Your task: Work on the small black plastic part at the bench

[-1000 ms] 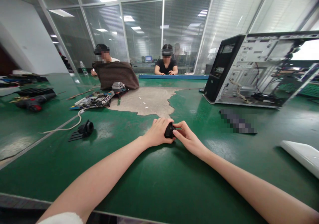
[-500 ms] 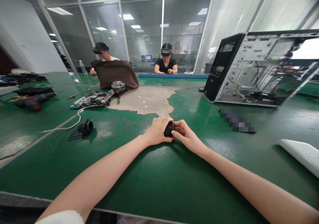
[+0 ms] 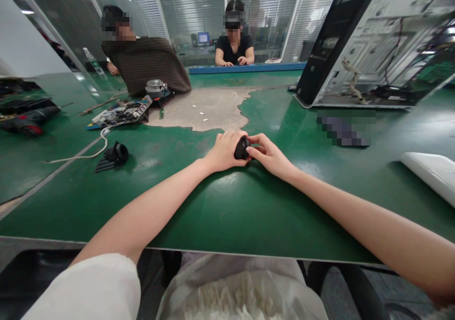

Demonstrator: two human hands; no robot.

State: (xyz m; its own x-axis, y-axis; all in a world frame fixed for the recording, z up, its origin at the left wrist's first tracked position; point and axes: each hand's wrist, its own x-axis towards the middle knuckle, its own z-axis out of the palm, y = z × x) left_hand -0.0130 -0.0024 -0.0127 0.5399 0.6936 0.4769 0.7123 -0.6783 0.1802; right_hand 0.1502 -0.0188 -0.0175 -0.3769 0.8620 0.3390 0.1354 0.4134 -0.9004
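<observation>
One small black part [image 3: 240,148] between two hands, long axis roughly up and down the view, rimmed side facing right.
Leftmost, a black pronged piece [image 3: 116,154] points its prongs leftward; a stretch of green table [image 3: 231,211] separates it from the left hand [image 3: 226,151], which wraps the part, fingers over the far side and thumb along the near side, spread only as wide as the part. That hand hides some of it, so its full length cannot be told. Toward the wearer there is room down to the front edge [image 3: 227,253]. The right hand [image 3: 268,155] has thumb and index tips close together, pinching the rimmed side. Further right, working room reaches a computer case [image 3: 366,50] farther back and a white object [image 3: 430,168] nearer.
</observation>
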